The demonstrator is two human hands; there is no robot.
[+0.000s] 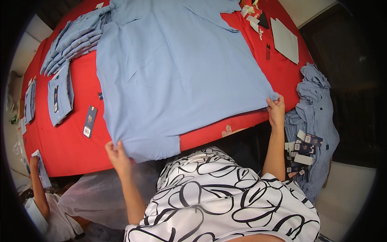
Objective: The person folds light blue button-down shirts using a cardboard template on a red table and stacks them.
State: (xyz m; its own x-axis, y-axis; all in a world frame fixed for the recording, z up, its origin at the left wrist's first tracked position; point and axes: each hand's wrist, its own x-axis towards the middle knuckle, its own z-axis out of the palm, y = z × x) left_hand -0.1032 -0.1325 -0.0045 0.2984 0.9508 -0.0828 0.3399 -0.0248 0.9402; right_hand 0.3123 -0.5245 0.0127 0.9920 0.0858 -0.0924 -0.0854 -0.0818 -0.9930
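Observation:
A light blue shirt (173, 68) lies spread over the red-covered table, reaching toward its far edge. My left hand (117, 156) pinches the shirt at its near left corner. At the near right corner, my right hand (276, 109) grips a small gathered bit of the hem between thumb and fingers. Between my hands the hem slants, and a blue flap of cloth (155, 148) hangs over the table's front edge beside my left hand. A dark blue hang tag (90, 122) rests on the table, left of the shirt.
Folded blue shirts (78, 38) are stacked at far left, with a tagged folded shirt (60, 94) nearer. White sheets (284, 40) and red-handled snippers (268, 51) lie at right. A heap of blue shirts (316, 121) with tags hangs beyond. Another person's hand (34, 163) is at lower left.

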